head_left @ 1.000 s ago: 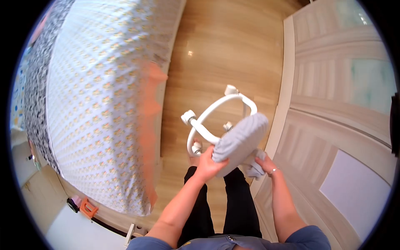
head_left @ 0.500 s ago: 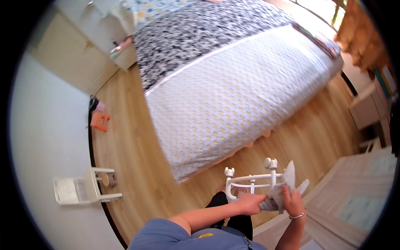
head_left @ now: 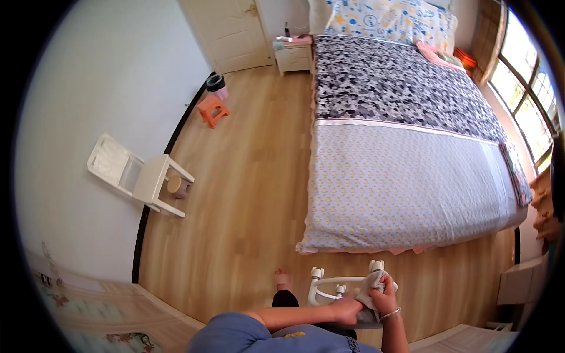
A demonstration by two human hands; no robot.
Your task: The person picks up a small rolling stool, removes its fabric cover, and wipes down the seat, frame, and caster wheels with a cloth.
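A white wheeled frame (head_left: pixel 322 296), its casters pointing away from me, is held low in front of my body. My left hand (head_left: pixel 346 310) is closed at its near side, gripping it; the fingertips are partly hidden. My right hand (head_left: pixel 385 299), with a bracelet at the wrist, is closed on a light grey cloth (head_left: pixel 373 285). That cloth is bunched against the frame's right side, just below a caster (head_left: pixel 376 266). A darker grey part of the frame is partly visible below the hands.
The bed (head_left: pixel 400 188) stands just ahead. By the left wall are a white chair (head_left: pixel 152 178), a round wooden-topped stool (head_left: pixel 178 186), an orange stool (head_left: pixel 212 111) and a bin (head_left: pixel 217 86). A nightstand (head_left: pixel 293 59) stands near the door (head_left: pixel 231 35). Wooden floor (head_left: pixel 247 194) runs between.
My view has turned left, so the bed appears further right. The frame sits lower in view, and the cloth in my right hand has moved up by the caster and is more bunched.
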